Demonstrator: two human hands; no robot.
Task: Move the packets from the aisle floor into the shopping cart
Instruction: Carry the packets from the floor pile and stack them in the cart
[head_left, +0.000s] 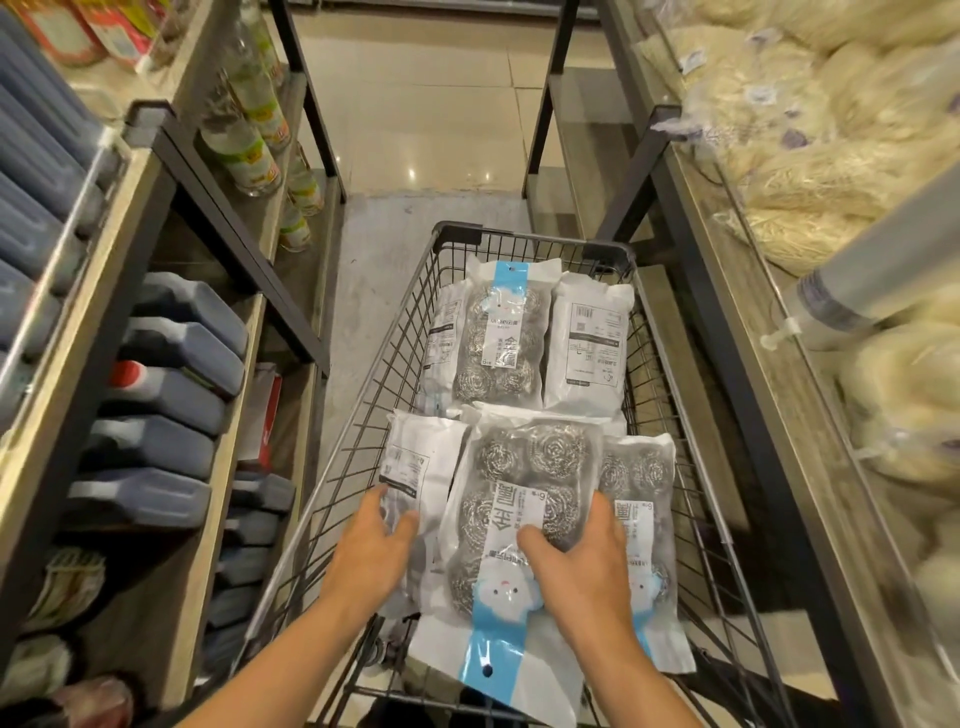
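Observation:
A black wire shopping cart (535, 240) stands in the aisle below me, holding several white-and-blue packets of steel-wool scourers. Two packets lie at the far end, one face up (503, 332), one face down (587, 340). My left hand (371, 551) rests with straight fingers on a face-down packet (421, 467) at the near left. My right hand (576, 556) lies on the middle face-up packet (519, 499), thumb on its label, fingers along its right edge. Another packet (641, 483) lies at the near right, partly under it.
Shelves close in on both sides. The left shelf (218, 332) carries dark jugs and clear bottles. The right shelf (779, 332) holds bags of pale dried noodles. Tiled aisle floor (431, 130) stretches ahead of the cart.

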